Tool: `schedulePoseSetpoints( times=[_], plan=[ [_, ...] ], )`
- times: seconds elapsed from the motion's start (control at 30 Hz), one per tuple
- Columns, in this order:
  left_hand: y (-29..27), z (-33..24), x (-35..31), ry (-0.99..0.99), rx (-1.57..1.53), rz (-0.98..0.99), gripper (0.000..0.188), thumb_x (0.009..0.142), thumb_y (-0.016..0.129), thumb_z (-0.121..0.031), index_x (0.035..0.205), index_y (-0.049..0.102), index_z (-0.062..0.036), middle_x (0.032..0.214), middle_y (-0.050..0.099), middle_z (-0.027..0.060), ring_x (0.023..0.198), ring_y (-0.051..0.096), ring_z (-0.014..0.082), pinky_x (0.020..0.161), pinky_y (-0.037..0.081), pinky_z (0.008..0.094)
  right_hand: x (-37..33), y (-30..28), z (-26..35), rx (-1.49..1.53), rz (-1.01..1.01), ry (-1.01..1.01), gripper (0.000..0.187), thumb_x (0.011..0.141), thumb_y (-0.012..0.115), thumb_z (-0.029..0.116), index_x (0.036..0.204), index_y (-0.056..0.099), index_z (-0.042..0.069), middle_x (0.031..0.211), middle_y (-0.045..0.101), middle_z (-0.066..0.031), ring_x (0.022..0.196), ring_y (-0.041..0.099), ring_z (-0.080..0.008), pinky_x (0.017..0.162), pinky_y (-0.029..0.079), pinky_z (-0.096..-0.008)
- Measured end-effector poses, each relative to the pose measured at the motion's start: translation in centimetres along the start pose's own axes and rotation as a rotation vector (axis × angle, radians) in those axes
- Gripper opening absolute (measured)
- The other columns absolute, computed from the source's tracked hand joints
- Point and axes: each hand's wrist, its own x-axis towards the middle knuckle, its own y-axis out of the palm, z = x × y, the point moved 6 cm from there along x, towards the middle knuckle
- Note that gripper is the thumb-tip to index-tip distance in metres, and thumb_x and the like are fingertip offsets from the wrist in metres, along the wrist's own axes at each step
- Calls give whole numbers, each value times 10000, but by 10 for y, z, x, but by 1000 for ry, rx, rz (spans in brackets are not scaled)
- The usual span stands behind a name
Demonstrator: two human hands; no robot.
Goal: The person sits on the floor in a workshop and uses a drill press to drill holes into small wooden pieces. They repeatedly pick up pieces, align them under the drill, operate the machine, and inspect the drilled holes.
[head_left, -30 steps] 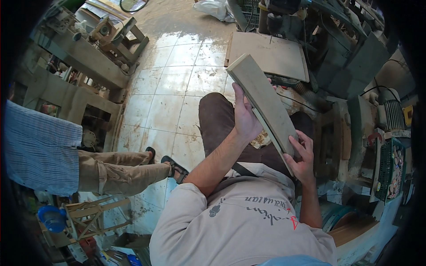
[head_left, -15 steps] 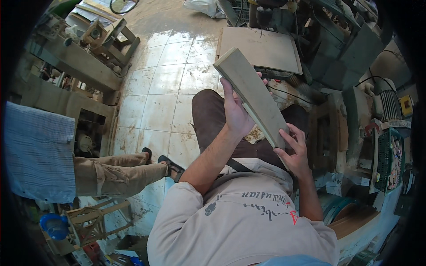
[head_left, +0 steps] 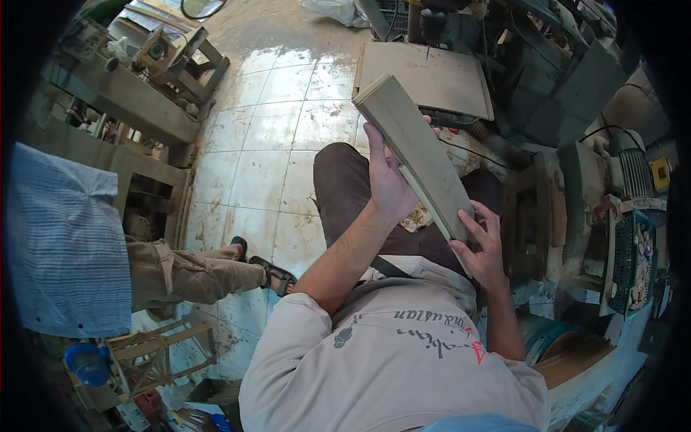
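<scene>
The left hand [head_left: 389, 189] and right hand [head_left: 486, 252] hold a slanted wooden piece [head_left: 423, 147]

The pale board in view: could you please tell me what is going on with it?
A person holds the pale board at a slant in both hands. The left hand cups it from beneath; the right hand grips it near its lower end. Another person stands off to the left, not touching it.
</scene>
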Motion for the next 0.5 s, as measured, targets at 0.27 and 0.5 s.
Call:
schedulePoseSetpoints(
  times=[0.27, 0.5],
  plan=[
    [2, -1, -1, -5, 22, -21, 808, 939, 203, -704, 1433, 361, -84, 1273, 515, 99, 1169, 518, 247, 971, 470, 473, 1, 3, -2, 14, 5, -20, 576, 738, 799, 235, 1277, 617, 140, 1342, 477, -135, 1105, 469, -303, 912, 425, -396],
    [0, -2, -3, -10, 47, -72, 807, 937, 200, -707, 1420, 381, -86, 1253, 526, 96, 1159, 522, 244, 972, 465, 472, 1, 3, -1, -12, 9, -20, 589, 725, 809, 268, 1272, 622, 160, 1340, 478, -126, 1095, 475, -299, 907, 434, -398]
  ],
)
